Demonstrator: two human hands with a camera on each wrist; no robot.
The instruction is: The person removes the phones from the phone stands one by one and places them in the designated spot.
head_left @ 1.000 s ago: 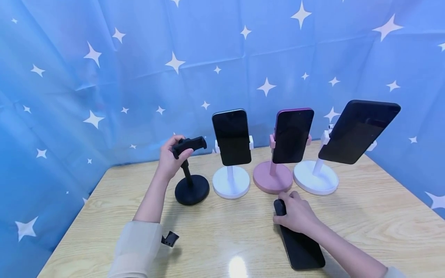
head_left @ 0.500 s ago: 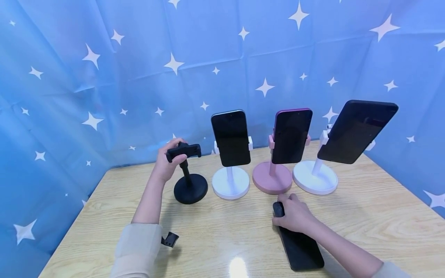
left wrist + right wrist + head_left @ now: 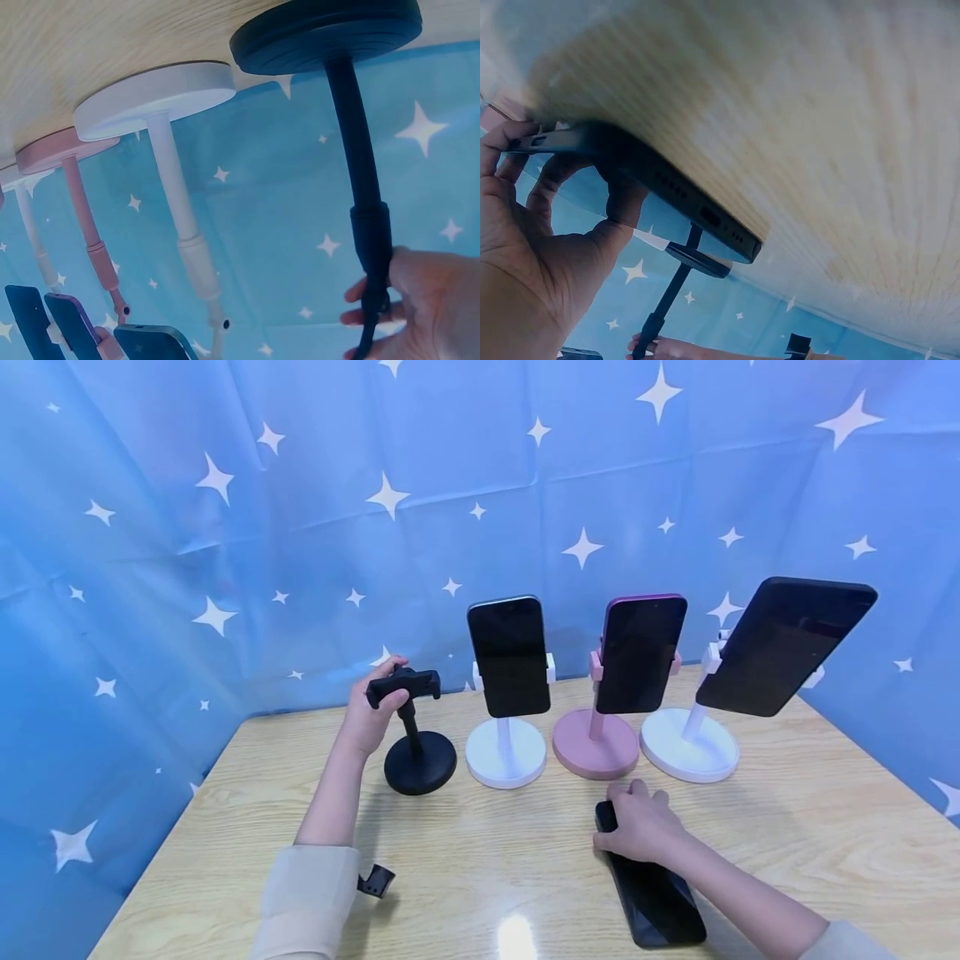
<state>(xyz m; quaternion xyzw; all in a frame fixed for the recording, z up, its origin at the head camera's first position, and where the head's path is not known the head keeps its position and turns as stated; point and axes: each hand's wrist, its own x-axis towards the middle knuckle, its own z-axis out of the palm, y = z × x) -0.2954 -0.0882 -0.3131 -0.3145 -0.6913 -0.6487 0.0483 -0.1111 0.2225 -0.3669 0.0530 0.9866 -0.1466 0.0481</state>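
On the left of the head view, my left hand (image 3: 367,718) grips the clamp head of a black phone stand (image 3: 420,764), thumb in front and fingers behind it. The clamp holds no phone, and the round base stands on the table. In the left wrist view, the left hand (image 3: 435,307) is wrapped round the top of the stand (image 3: 364,172). Nearer the front right, my right hand (image 3: 645,827) holds the upper part of a black phone (image 3: 652,902) lying on the table. In the right wrist view, thumb and fingers hold the edges of that phone (image 3: 682,195).
A white stand (image 3: 506,756), a pink stand (image 3: 596,747) and another white stand (image 3: 690,747) stand in a row, each holding a phone. The rightmost phone (image 3: 787,647) is tilted sideways. A blue starry curtain (image 3: 480,468) hangs behind the wooden table (image 3: 450,893).
The black clamp head has turned from a slant to nearly level, facing forward, and my left hand has dropped slightly with it. My right hand and its phone stay about where they were.
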